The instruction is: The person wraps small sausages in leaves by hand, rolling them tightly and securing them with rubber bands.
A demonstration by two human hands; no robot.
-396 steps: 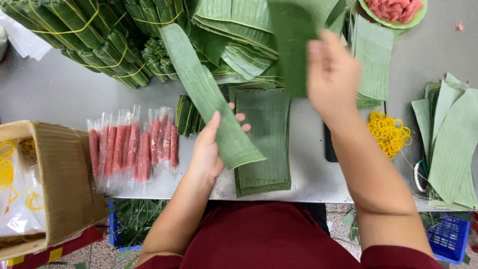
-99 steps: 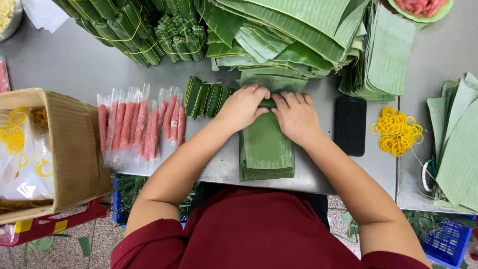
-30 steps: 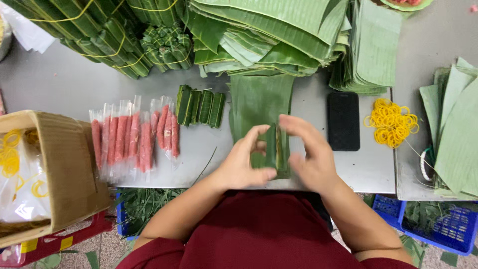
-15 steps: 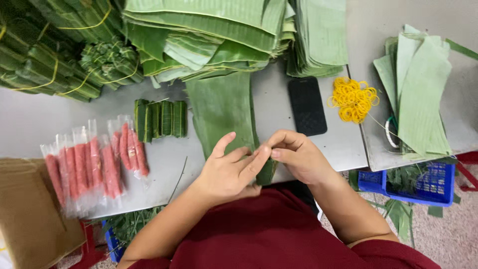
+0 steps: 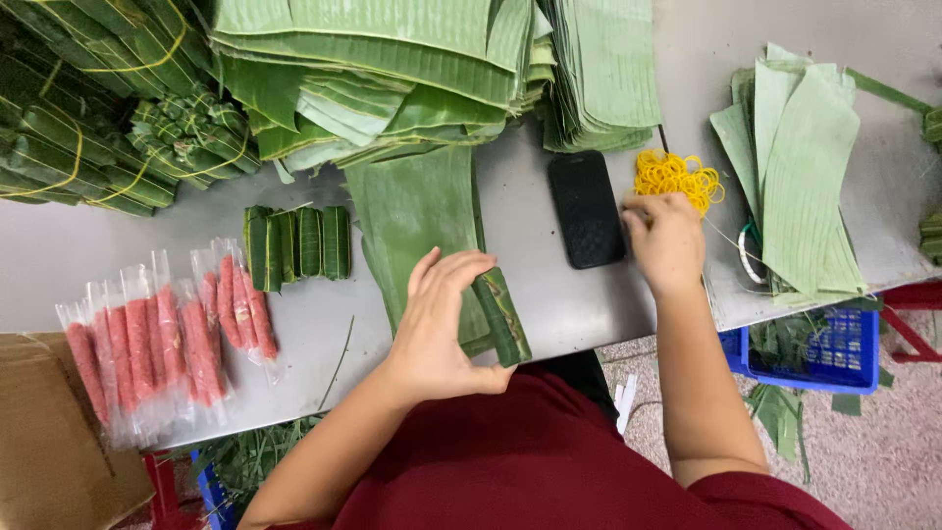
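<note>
My left hand [image 5: 444,319] grips a small roll wrapped in banana leaf [image 5: 502,315], held at the table's near edge above a flat leaf strip [image 5: 417,211]. My right hand [image 5: 667,238] rests on the table at the right, its fingers at a pile of yellow rubber bands [image 5: 674,175]; whether it has picked one up is unclear. Several finished leaf rolls [image 5: 297,244] lie in a row to the left. Red sausages in clear sleeves [image 5: 162,334] lie further left.
A black phone [image 5: 585,207] lies between my hands. Stacks of cut banana leaves [image 5: 392,69] and tied leaf bundles [image 5: 88,108] fill the back. More leaf pieces [image 5: 800,167] sit at the right. A cardboard box [image 5: 49,442] stands at the lower left, a blue crate [image 5: 819,344] under the table.
Both hands were together on the roll half a second ago. Now the right hand has let go and moved right to the rubber bands, while the left hand keeps the roll.
</note>
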